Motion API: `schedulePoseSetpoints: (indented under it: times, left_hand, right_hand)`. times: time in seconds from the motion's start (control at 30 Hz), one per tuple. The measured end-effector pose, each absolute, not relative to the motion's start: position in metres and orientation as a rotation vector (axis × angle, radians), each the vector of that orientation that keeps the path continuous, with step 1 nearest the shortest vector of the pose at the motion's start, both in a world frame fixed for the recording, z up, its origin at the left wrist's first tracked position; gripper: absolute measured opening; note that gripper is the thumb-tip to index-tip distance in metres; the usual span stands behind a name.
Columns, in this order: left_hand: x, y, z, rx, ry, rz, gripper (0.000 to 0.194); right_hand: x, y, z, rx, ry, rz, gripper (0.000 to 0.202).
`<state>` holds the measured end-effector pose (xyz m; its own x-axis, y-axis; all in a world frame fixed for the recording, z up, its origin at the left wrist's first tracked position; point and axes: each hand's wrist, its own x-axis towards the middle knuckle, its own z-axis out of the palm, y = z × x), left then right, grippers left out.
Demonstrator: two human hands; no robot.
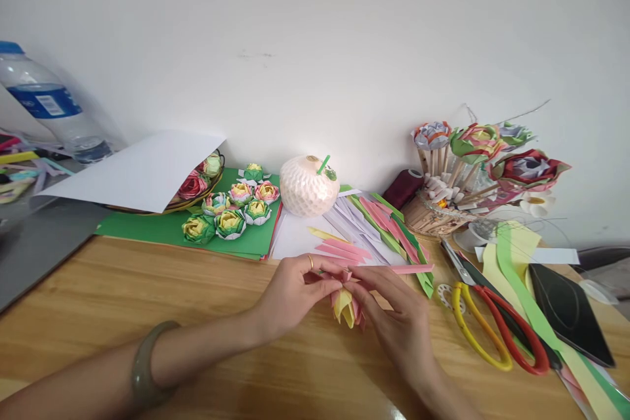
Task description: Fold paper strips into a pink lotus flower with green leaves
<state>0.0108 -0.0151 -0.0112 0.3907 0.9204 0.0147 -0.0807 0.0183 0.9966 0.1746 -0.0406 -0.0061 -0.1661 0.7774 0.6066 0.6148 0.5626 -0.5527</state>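
Note:
Close to the table's front, a yellow and pink folded-paper flower [346, 310] hangs between my hands, its petals pointing down. My left hand [293, 289], with a ring on it, is closed in a pinch at the flower's pink upper end. From the other side my right hand [401, 315] grips the same flower with thumb and fingers. The fingertips meet there and partly hide the pink paper. Just beyond them lie pink paper strips [344, 251] and white strips [357, 223] on a white sheet.
Finished paper flowers [230, 224] sit on green paper [147, 226]. A white textured pot [309, 187] stands behind. At right are scissors [485, 331], a holder [430, 213] of stemmed paper flowers, and a black flat object [571, 315]. A water bottle [49, 105] stands at left.

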Motion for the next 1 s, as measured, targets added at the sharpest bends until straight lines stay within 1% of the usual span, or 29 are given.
schedulePoseSetpoints:
  times: [0.13, 0.27, 0.5, 0.83, 1.0]
  left_hand:
    - [0.0105, -0.0191, -0.0102, 1.456, 0.865, 1.047, 0.013]
    - [0.0092, -0.019, -0.0129, 1.597, 0.844, 1.154, 0.013]
    - [0.0088, -0.0184, -0.0179, 1.62, 0.822, 1.254, 0.012]
    - [0.007, -0.0149, -0.0166, 1.702, 0.829, 1.186, 0.006]
    - [0.0063, -0.0152, -0.0143, 1.754, 0.85, 1.137, 0.009]
  right_hand:
    - [0.1754, -0.0413, -0.0046, -1.095, -1.906, 0.12, 0.01]
    - [0.1763, -0.0431, -0.0047, -1.076, -1.951, -0.002, 0.012]
    - [0.1768, -0.0439, -0.0088, -1.043, -1.966, -0.118, 0.014]
    - [0.1766, -0.042, -0.0116, -1.013, -1.993, -0.18, 0.014]
    - [0.1753, -0.0419, -0.0076, -1.01, -2.022, -0.139, 0.015]
